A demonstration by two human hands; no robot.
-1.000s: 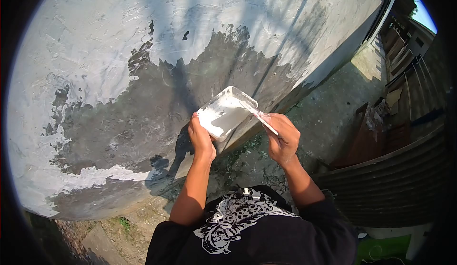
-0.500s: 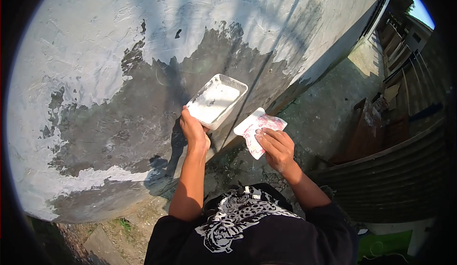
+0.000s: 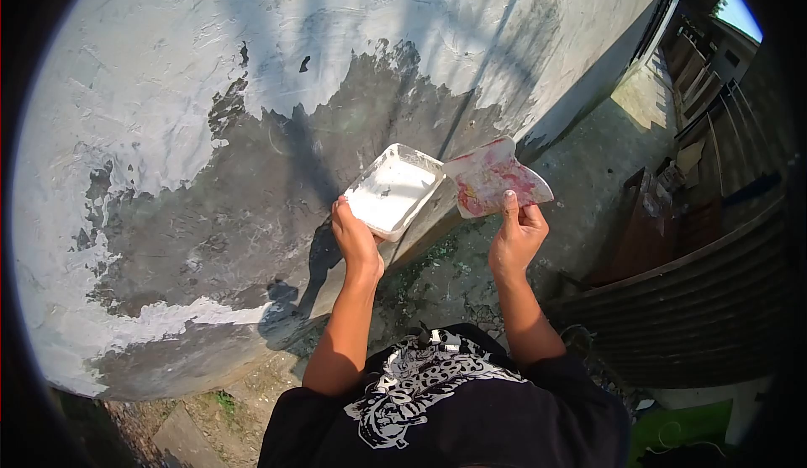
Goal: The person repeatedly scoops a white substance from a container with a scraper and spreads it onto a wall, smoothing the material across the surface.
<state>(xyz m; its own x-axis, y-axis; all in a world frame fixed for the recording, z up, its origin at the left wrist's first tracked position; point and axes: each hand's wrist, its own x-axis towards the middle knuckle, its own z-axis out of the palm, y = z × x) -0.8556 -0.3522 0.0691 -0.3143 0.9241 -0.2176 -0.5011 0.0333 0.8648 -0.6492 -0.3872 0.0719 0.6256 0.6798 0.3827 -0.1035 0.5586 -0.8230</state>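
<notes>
A rectangular tray [image 3: 393, 189] of white paste is held by its near left side in my left hand [image 3: 358, 238], its open top facing up. Just right of it, a flat, pink-stained white scraper [image 3: 498, 181] is pinched in my right hand [image 3: 516, 237], thumb on the face toward me. The scraper's left edge is close to the tray's right corner; whether they touch is unclear. Behind the tray, the wall [image 3: 227, 207] shows a dark grey bare area bordered by rough white coating.
A concrete path [image 3: 580, 174] runs along the wall's foot toward the upper right. Corrugated sheeting [image 3: 689, 325] and brown boards [image 3: 635, 241] stand on the right. A green sheet [image 3: 681, 430] lies at the lower right.
My right hand has turned the scraper over and raised it toward the tray's right corner. My left hand has shifted slightly right and down with the tray.
</notes>
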